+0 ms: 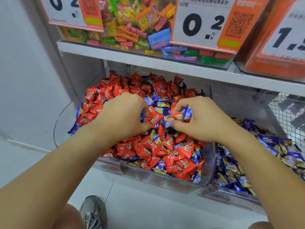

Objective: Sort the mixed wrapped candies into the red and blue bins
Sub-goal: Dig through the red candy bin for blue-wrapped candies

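A clear plastic bin (158, 177) on the lower shelf holds a heap of mixed candies, mostly red wrapped candies (148, 147) with blue and gold ones (160, 94) among them. Both hands are down in the middle of this heap. My left hand (122, 113) curls its fingers round a red candy (154, 119). My right hand (199, 118) pinches a small bunch of blue candies (186, 113) together with a red one. To the right, a second clear bin (231, 197) holds only blue and gold candies (272, 149).
An upper shelf (148, 58) carries clear boxes of colourful gum and sweets with orange price signs (203, 22). A wire mesh basket (287, 109) stands at the far right. A white wall is on the left. My grey shoe (92, 212) is on the floor below.
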Demonstrator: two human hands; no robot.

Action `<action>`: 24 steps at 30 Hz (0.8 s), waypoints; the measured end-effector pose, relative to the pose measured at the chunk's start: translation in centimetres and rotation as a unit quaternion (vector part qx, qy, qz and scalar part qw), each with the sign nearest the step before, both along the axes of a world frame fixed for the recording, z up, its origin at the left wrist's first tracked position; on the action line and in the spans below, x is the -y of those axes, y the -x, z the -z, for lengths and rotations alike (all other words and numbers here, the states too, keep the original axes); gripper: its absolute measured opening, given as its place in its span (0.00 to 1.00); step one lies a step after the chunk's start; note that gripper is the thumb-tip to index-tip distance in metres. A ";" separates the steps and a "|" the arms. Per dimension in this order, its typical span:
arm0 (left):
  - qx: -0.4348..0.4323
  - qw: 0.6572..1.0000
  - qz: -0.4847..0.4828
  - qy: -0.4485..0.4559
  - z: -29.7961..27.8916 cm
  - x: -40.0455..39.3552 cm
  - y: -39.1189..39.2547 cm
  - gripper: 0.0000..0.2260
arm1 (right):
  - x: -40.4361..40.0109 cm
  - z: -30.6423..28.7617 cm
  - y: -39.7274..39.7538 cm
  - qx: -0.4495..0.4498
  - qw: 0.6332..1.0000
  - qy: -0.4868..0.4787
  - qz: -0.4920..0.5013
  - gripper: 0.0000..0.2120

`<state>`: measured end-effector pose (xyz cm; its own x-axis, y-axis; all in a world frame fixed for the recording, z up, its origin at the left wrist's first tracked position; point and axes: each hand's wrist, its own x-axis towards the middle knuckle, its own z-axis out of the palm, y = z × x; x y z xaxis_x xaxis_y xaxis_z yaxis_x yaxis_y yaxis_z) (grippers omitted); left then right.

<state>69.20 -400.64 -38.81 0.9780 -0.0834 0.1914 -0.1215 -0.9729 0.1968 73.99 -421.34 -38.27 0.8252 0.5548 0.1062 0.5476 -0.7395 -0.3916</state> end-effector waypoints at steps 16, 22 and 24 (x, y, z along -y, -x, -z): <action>-0.078 0.979 -0.022 0.186 0.3 -0.7 1.1 0.17 | -0.3 -0.3 1.3 -0.073 0.993 -0.087 -0.034 0.11; -0.122 0.945 -0.061 0.298 0.3 -0.4 1.3 0.18 | -0.8 -0.4 1.4 -0.091 0.992 -0.087 -0.022 0.10; -0.120 0.941 -0.067 0.308 0.2 -0.4 1.4 0.19 | -0.9 -0.4 1.3 -0.100 0.990 -0.101 -0.016 0.11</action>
